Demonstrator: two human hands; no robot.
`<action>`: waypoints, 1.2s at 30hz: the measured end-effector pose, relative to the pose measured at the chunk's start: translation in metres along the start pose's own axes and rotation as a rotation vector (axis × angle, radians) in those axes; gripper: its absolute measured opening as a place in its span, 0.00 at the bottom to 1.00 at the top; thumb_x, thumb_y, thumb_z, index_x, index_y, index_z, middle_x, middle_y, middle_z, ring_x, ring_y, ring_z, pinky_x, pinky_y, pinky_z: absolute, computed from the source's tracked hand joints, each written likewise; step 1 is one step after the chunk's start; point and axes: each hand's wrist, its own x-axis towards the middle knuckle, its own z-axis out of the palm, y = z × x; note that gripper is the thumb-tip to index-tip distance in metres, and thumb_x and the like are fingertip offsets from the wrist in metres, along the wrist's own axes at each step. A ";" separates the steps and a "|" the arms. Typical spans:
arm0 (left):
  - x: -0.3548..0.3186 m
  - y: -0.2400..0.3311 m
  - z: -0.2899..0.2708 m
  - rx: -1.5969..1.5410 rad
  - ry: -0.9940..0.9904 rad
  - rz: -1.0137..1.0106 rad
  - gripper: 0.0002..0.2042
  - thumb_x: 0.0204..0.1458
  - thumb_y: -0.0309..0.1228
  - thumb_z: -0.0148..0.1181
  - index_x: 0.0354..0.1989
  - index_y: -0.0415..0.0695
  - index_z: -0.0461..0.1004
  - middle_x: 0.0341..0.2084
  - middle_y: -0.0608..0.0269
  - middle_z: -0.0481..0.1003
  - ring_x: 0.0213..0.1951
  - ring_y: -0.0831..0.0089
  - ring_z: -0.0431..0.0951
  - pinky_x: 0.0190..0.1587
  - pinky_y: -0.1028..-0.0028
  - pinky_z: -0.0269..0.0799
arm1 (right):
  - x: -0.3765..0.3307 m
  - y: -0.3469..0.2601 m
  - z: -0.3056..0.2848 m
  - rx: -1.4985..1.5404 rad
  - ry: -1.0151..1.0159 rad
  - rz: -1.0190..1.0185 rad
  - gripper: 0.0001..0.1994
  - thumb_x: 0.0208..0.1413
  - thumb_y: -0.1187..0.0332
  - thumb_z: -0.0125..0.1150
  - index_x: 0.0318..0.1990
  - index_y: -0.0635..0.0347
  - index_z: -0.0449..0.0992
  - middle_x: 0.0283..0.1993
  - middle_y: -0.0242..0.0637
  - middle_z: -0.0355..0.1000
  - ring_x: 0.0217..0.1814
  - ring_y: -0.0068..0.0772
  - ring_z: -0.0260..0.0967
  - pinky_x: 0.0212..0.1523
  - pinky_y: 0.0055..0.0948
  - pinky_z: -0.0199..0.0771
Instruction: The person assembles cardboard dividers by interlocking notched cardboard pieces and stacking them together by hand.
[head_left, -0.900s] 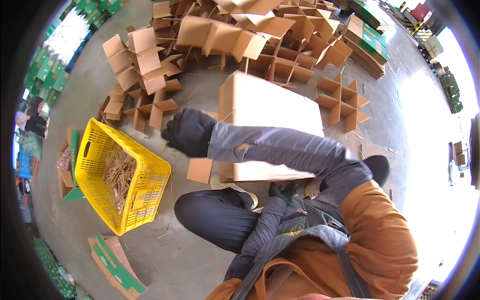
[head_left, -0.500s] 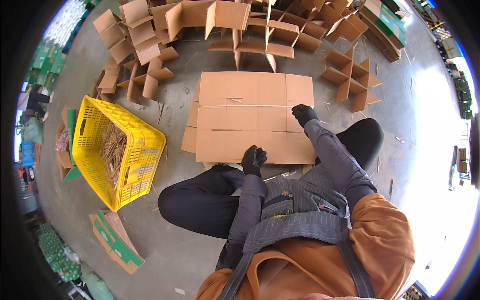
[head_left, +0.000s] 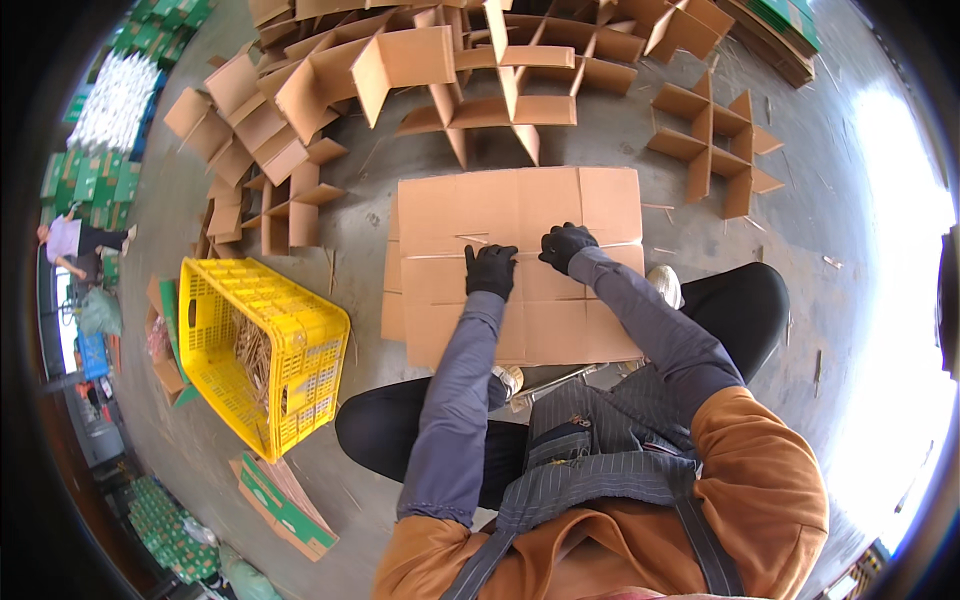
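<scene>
A flat brown cardboard sheet (head_left: 460, 330) with creases and slits lies before my crossed legs, on top of another sheet (head_left: 392, 300) that shows at its left edge. A pale line runs across its middle. My left hand (head_left: 490, 270), in a black glove, rests on the sheet near this line, fingers stretched forward and slightly apart. To its right, my black-gloved right hand (head_left: 568, 246) lies on the same line with its fingers curled in. Whatever those fingers may hold is hidden. A thin cardboard strip (head_left: 472, 239) lies just beyond my left hand.
At left, a yellow plastic crate (head_left: 310, 350) lies tipped, with cardboard strips (head_left: 255, 350) inside. Assembled cardboard dividers (head_left: 420, 60) are heaped ahead, and another divider (head_left: 712, 140) stands at right. Green-and-brown cardboard (head_left: 285, 505) lies near left. A person (head_left: 75, 240) is far left.
My left hand has moved forward from the sheet's near edge onto its middle. My right hand has come left from the right edge, toward the left hand. The view has shifted a little.
</scene>
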 end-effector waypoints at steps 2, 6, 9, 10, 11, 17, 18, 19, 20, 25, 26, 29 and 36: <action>0.022 -0.016 -0.006 -0.157 -0.230 -0.044 0.10 0.50 0.33 0.53 0.39 0.50 0.77 0.34 0.59 0.76 0.40 0.59 0.75 0.45 0.69 0.69 | -0.002 -0.005 -0.002 0.061 0.046 0.060 0.09 0.46 0.58 0.59 0.30 0.51 0.76 0.36 0.38 0.73 0.45 0.44 0.65 0.45 0.43 0.65; 0.012 -0.023 -0.005 -0.411 -0.224 -0.124 0.10 0.49 0.40 0.54 0.34 0.50 0.78 0.33 0.59 0.77 0.35 0.59 0.77 0.41 0.65 0.71 | -0.009 -0.024 0.023 0.202 0.155 0.563 0.14 0.48 0.55 0.60 0.28 0.57 0.76 0.34 0.43 0.74 0.40 0.46 0.70 0.41 0.43 0.68; 0.030 0.007 -0.004 -0.437 -0.264 -0.136 0.11 0.48 0.42 0.55 0.34 0.52 0.78 0.30 0.60 0.77 0.34 0.60 0.77 0.39 0.66 0.72 | 0.004 0.025 0.068 1.226 -0.203 0.900 0.21 0.54 0.51 0.55 0.43 0.60 0.72 0.30 0.40 0.74 0.30 0.36 0.70 0.32 0.37 0.70; 0.027 0.000 -0.005 -0.422 -0.290 -0.160 0.11 0.48 0.42 0.55 0.33 0.53 0.78 0.29 0.60 0.77 0.33 0.60 0.77 0.39 0.66 0.72 | 0.014 0.013 0.076 1.896 -0.204 1.064 0.19 0.55 0.52 0.54 0.43 0.60 0.71 0.30 0.37 0.74 0.28 0.32 0.69 0.30 0.35 0.70; 0.025 -0.003 -0.004 -0.417 -0.276 -0.155 0.11 0.48 0.43 0.55 0.33 0.52 0.78 0.29 0.60 0.77 0.32 0.61 0.77 0.38 0.67 0.72 | 0.017 0.008 0.081 1.942 -0.072 0.901 0.13 0.57 0.56 0.53 0.38 0.57 0.72 0.29 0.34 0.73 0.24 0.28 0.65 0.26 0.31 0.67; 0.017 0.002 0.003 -0.304 -0.257 -0.223 0.10 0.45 0.43 0.56 0.27 0.54 0.78 0.24 0.59 0.76 0.28 0.60 0.77 0.33 0.65 0.72 | 0.006 -0.006 0.122 2.355 0.114 0.804 0.12 0.56 0.57 0.54 0.38 0.55 0.70 0.28 0.36 0.72 0.21 0.28 0.62 0.23 0.32 0.64; 0.015 -0.008 0.000 -0.348 -0.247 -0.232 0.09 0.45 0.42 0.57 0.27 0.53 0.78 0.24 0.59 0.76 0.28 0.60 0.77 0.33 0.66 0.72 | 0.008 -0.022 0.123 2.417 0.113 0.803 0.12 0.56 0.57 0.54 0.39 0.55 0.70 0.28 0.36 0.72 0.21 0.28 0.62 0.23 0.33 0.64; 0.010 -0.013 -0.001 -0.398 -0.244 -0.247 0.09 0.45 0.42 0.57 0.27 0.53 0.78 0.24 0.59 0.76 0.28 0.60 0.77 0.33 0.66 0.72 | 0.005 -0.031 0.120 2.428 0.110 0.819 0.13 0.56 0.57 0.55 0.39 0.55 0.69 0.29 0.36 0.72 0.21 0.28 0.61 0.22 0.32 0.64; 0.006 -0.015 -0.001 -0.449 -0.240 -0.261 0.08 0.45 0.41 0.57 0.27 0.52 0.78 0.24 0.59 0.76 0.28 0.61 0.77 0.33 0.66 0.72 | 0.003 -0.031 0.123 2.443 0.113 0.832 0.12 0.55 0.57 0.56 0.39 0.55 0.69 0.29 0.36 0.72 0.21 0.28 0.61 0.22 0.31 0.64; 0.001 -0.014 0.005 -0.453 -0.087 -0.112 0.07 0.44 0.36 0.59 0.28 0.49 0.78 0.25 0.58 0.76 0.28 0.60 0.77 0.34 0.66 0.72 | 0.000 -0.029 0.110 2.220 -0.050 0.789 0.10 0.54 0.61 0.58 0.38 0.56 0.71 0.29 0.34 0.72 0.23 0.26 0.65 0.19 0.25 0.64; 0.001 -0.015 0.004 -0.457 -0.083 -0.105 0.07 0.44 0.36 0.59 0.28 0.48 0.78 0.26 0.58 0.76 0.28 0.59 0.77 0.34 0.66 0.72 | -0.004 -0.027 0.104 2.147 -0.107 0.705 0.10 0.54 0.61 0.58 0.38 0.56 0.71 0.29 0.34 0.73 0.23 0.26 0.66 0.19 0.24 0.64; 0.007 -0.004 0.012 -0.342 -0.123 -0.029 0.08 0.47 0.35 0.57 0.31 0.46 0.78 0.28 0.57 0.77 0.30 0.60 0.77 0.35 0.66 0.72 | -0.005 -0.003 0.090 1.834 -0.290 0.749 0.13 0.56 0.58 0.54 0.35 0.59 0.73 0.27 0.39 0.74 0.22 0.32 0.70 0.20 0.31 0.69; 0.009 -0.008 0.014 -0.404 -0.112 0.048 0.09 0.48 0.37 0.55 0.33 0.46 0.77 0.29 0.56 0.76 0.34 0.58 0.77 0.38 0.65 0.71 | -0.017 -0.028 0.065 0.587 0.354 0.352 0.16 0.50 0.56 0.55 0.24 0.61 0.76 0.24 0.48 0.73 0.27 0.48 0.71 0.28 0.38 0.70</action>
